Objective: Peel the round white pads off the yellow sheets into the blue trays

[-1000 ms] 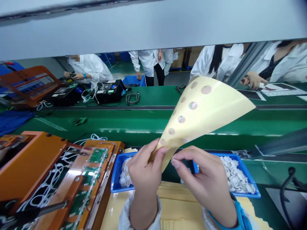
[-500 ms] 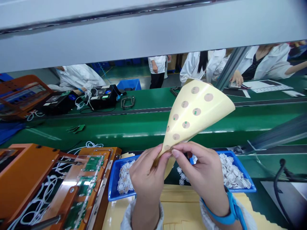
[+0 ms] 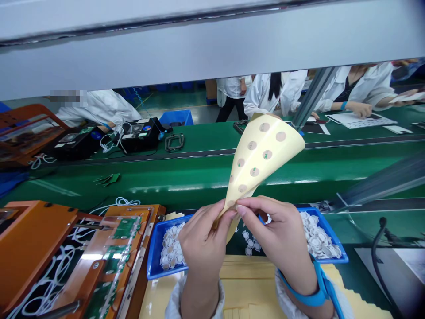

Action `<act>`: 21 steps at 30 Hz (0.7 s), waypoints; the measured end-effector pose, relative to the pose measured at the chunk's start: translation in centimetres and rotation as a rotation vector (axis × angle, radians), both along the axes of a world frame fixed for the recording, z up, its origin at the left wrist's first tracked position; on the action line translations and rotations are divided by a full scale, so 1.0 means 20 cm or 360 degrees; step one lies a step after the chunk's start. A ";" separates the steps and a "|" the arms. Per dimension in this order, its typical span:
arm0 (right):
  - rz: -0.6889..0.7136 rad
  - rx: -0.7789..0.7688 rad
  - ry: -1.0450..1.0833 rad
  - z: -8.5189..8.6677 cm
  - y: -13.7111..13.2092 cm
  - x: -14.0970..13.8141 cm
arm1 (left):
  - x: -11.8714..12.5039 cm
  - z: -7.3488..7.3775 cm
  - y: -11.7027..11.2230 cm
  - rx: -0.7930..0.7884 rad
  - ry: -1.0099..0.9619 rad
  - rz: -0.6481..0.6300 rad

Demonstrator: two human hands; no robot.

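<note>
Head view: the left hand (image 3: 203, 239) is gripping the curled yellow sheet (image 3: 265, 141) by its narrow end, its length slanting up rightward. The right hand (image 3: 279, 232) is pinching its fingertips there, on what is unclear.

Looks out from the wearer's head in a single wide view, facing forward and down over a green desk (image 3: 212, 135), slightly canted, near enough to the left grip (image 3: 204, 237) and right grip (image 3: 282, 235) to show both large in the lower middle. Takes in the yellow sheet (image 3: 265, 142) just beyond, at the centre, then carries on across the desk to white-coated co-workers (image 3: 292, 88) well away on the far side. Passes beneath a pale overhead beam (image 3: 212, 48), close above, filling the top of the view from edge to edge.
</note>
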State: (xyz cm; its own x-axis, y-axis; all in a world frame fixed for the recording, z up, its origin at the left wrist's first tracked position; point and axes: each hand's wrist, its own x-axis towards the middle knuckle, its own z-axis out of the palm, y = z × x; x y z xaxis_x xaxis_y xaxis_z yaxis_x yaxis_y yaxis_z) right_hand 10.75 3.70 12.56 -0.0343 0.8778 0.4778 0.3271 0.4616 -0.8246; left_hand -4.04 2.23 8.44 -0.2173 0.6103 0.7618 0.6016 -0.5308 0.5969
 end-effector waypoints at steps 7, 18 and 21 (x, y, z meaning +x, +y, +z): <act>0.0021 -0.0059 0.0013 -0.01 0.01 0.00 | 0.01 0.00 0.01 0.0002 0.0025 -0.0013; 0.0016 -0.0086 0.0048 0.00 0.01 0.01 | 0.01 0.00 0.01 -0.0022 0.0041 -0.0024; 0.0014 -0.0093 0.0044 0.00 0.01 0.01 | 0.02 0.00 0.01 -0.0020 0.0050 -0.0026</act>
